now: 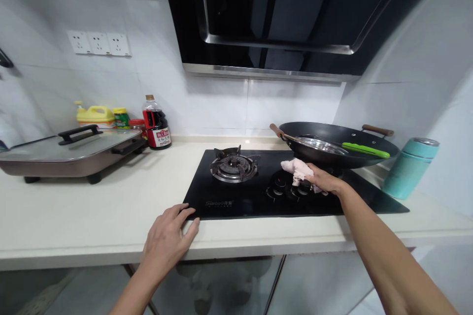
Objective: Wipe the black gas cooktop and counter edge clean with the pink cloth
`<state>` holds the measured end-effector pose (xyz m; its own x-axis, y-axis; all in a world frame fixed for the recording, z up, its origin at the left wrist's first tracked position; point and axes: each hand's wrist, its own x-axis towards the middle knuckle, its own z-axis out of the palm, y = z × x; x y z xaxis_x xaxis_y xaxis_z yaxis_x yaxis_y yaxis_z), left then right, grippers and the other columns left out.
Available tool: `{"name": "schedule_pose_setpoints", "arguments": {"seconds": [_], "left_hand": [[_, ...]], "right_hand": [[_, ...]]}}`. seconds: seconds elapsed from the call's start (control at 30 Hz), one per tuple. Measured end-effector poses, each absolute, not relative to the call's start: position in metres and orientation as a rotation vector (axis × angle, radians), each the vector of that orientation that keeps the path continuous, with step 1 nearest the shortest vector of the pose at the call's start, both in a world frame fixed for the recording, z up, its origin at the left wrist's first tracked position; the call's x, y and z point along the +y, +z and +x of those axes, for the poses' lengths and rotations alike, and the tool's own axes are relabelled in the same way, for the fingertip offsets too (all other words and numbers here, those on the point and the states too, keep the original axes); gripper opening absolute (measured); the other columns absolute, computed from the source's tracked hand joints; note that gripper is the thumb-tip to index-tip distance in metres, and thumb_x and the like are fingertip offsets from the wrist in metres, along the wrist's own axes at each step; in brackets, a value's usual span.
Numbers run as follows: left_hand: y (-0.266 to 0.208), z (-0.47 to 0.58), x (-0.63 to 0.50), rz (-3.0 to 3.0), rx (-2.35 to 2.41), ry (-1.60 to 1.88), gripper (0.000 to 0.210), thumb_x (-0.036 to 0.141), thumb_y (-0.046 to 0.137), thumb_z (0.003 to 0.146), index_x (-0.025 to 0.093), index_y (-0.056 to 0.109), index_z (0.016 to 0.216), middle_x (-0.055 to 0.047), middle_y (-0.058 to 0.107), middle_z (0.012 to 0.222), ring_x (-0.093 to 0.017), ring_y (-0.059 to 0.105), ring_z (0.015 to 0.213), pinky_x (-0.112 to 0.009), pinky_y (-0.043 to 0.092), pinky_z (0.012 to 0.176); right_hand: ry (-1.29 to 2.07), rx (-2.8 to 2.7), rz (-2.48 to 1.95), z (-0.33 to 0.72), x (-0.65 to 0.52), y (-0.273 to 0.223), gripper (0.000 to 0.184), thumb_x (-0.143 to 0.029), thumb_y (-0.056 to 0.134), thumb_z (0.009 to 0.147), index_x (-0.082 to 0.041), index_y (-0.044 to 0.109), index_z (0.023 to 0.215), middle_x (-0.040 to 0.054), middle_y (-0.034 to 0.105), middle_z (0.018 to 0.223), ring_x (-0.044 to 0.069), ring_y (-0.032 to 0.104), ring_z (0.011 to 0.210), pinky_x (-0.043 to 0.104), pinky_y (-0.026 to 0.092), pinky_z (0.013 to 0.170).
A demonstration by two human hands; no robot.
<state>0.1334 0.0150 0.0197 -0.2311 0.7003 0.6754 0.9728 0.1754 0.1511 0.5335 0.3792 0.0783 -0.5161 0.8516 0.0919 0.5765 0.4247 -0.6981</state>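
Observation:
My right hand (322, 179) is closed on a pale pink cloth (297, 169), pressing it to the black glass gas stove (236, 205) beside the control knobs (280, 184). Just behind that hand a large black wok (343, 155) sits over the right burner, hiding most of it. Inside the wok lie a metal lid or strainer and a bright green handle (365, 149). My left hand (169, 231) rests on the white counter with fingers apart, its fingertips touching the stove's front left corner. The left burner (234, 166) is bare.
An electric pan (84, 150) with a glass lid stands on the left counter (111, 211). Behind it are a soy sauce bottle (157, 125) and a yellow jug (96, 114). A turquoise tumbler (410, 170) leans at the right. The range hood (269, 15) hangs above.

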Motion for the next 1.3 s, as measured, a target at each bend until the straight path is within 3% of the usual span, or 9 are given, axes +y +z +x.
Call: {"name": "schedule_pose_setpoints", "arguments": {"seconds": [0.13, 0.3, 0.47, 0.6, 0.8, 1.03, 1.2, 1.3], "left_hand": [[0.019, 0.134, 0.016, -1.558, -2.005, -0.792, 0.036, 0.049, 0.053, 0.096, 0.024, 0.075, 0.11, -0.009, 0.073, 0.125, -0.028, 0.069, 0.111, -0.044, 0.054, 0.096], [0.023, 0.137, 0.017, -1.585, -2.008, -0.801, 0.038, 0.051, 0.052, 0.096, 0.023, 0.075, 0.108, -0.009, 0.073, 0.122, -0.031, 0.067, 0.113, -0.046, 0.053, 0.094], [0.023, 0.139, 0.018, -1.589, -1.997, -0.77, 0.037, 0.049, 0.052, 0.096, 0.022, 0.073, 0.11, -0.01, 0.072, 0.122, -0.029, 0.066, 0.113, -0.044, 0.052, 0.095], [0.022, 0.14, 0.018, -1.566, -1.986, -0.757, 0.034, 0.047, 0.053, 0.096, 0.022, 0.073, 0.109, -0.01, 0.072, 0.122, -0.029, 0.066, 0.112, -0.044, 0.051, 0.096], [0.023, 0.143, 0.019, -1.571, -2.006, -0.784, 0.035, 0.047, 0.053, 0.096, 0.021, 0.073, 0.108, -0.012, 0.071, 0.12, -0.031, 0.066, 0.112, -0.046, 0.052, 0.095], [0.033, 0.141, 0.016, -1.591, -2.097, -1.004, 0.047, 0.056, 0.047, 0.098, 0.021, 0.07, 0.118, -0.011, 0.071, 0.123, -0.029, 0.064, 0.118, -0.047, 0.051, 0.102], [0.041, 0.137, 0.013, -1.597, -2.171, -1.19, 0.051, 0.059, 0.043, 0.098, 0.024, 0.068, 0.125, -0.007, 0.073, 0.126, -0.027, 0.064, 0.119, -0.045, 0.051, 0.102], [0.043, 0.135, 0.01, -1.608, -2.197, -1.208, 0.049, 0.061, 0.043, 0.098, 0.026, 0.072, 0.117, -0.005, 0.075, 0.121, -0.026, 0.066, 0.115, -0.044, 0.051, 0.099]], "right_hand": [[0.692, -2.179, -1.273, 0.56, 0.362, 0.067, 0.066, -0.055, 0.065, 0.083, -0.018, 0.054, 0.136, 0.0094, 0.072, 0.105, 0.028, 0.068, 0.09, 0.035, 0.057, 0.075], [0.501, -2.243, -1.371, 0.607, 0.327, 0.061, 0.057, -0.055, 0.061, 0.083, -0.023, 0.058, 0.129, 0.0064, 0.072, 0.108, 0.028, 0.066, 0.096, 0.036, 0.052, 0.084], [0.008, -2.304, -1.532, 0.599, 0.29, 0.056, 0.044, -0.049, 0.055, 0.085, -0.02, 0.061, 0.118, 0.0096, 0.069, 0.102, 0.029, 0.063, 0.096, 0.035, 0.044, 0.08], [-0.29, -2.317, -1.386, 0.565, 0.256, 0.042, 0.032, -0.044, 0.057, 0.083, -0.019, 0.062, 0.102, 0.0116, 0.067, 0.096, 0.03, 0.06, 0.092, 0.037, 0.04, 0.08], [-0.109, -2.365, -1.021, 0.473, 0.194, 0.037, 0.024, -0.036, 0.063, 0.081, -0.022, 0.064, 0.1, 0.008, 0.068, 0.1, 0.028, 0.054, 0.09, 0.039, 0.035, 0.084], [0.113, -2.512, -0.729, 0.334, 0.138, 0.049, 0.038, -0.041, 0.069, 0.08, -0.025, 0.061, 0.113, 0.0074, 0.065, 0.119, 0.032, 0.047, 0.106, 0.045, 0.033, 0.092], [0.136, -2.55, -0.593, 0.308, 0.122, 0.053, 0.042, -0.045, 0.07, 0.082, -0.024, 0.058, 0.117, 0.0078, 0.061, 0.125, 0.03, 0.045, 0.108, 0.044, 0.034, 0.093], [0.126, -2.57, -0.534, 0.322, 0.126, 0.053, 0.037, -0.042, 0.072, 0.081, -0.024, 0.06, 0.111, 0.0061, 0.063, 0.119, 0.028, 0.047, 0.104, 0.04, 0.034, 0.09]]}}
